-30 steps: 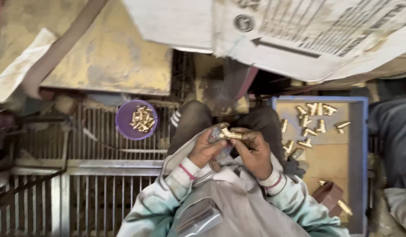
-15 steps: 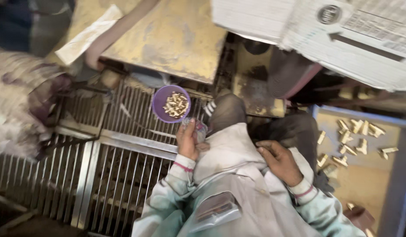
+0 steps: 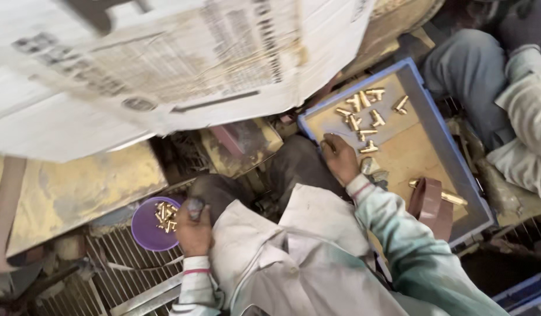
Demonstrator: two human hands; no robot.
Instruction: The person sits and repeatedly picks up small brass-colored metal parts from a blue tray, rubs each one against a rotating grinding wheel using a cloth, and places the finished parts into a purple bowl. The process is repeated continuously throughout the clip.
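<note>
Head view, near to far: pale jacket and striped cuffs fill the bottom edge. Left hand (image 3: 194, 229) sits at the rim of a purple bowl (image 3: 148, 225), fingers curled round a small dark grey piece; exact grip is hard to read. Bowl holds a small cluster of brass parts (image 3: 164, 215), maybe a dozen, bottom mostly bare. Bowl rests on a metal grate (image 3: 115, 280).

Right hand (image 3: 339, 157) reaches into a blue tray (image 3: 440, 140), fingers bent down onto the tan liner near the closest loose brass pieces (image 3: 364, 111); whether it grips one, cannot tell. Tray has a scatter of pieces toward its far end, a couple more by a brown strap loop (image 3: 429, 202) at the near corner.

Judgement on progress: parts sit in both containers, so work looks mid-batch, with plenty left in the tray.

Surroundings: worn yellow-painted metal surface (image 3: 77, 187) left, grimy machine parts in the middle, a large printed paper sheet (image 3: 165, 64) overhanging the top. Another person's leg and sleeve (image 3: 528, 105) at far right.
</note>
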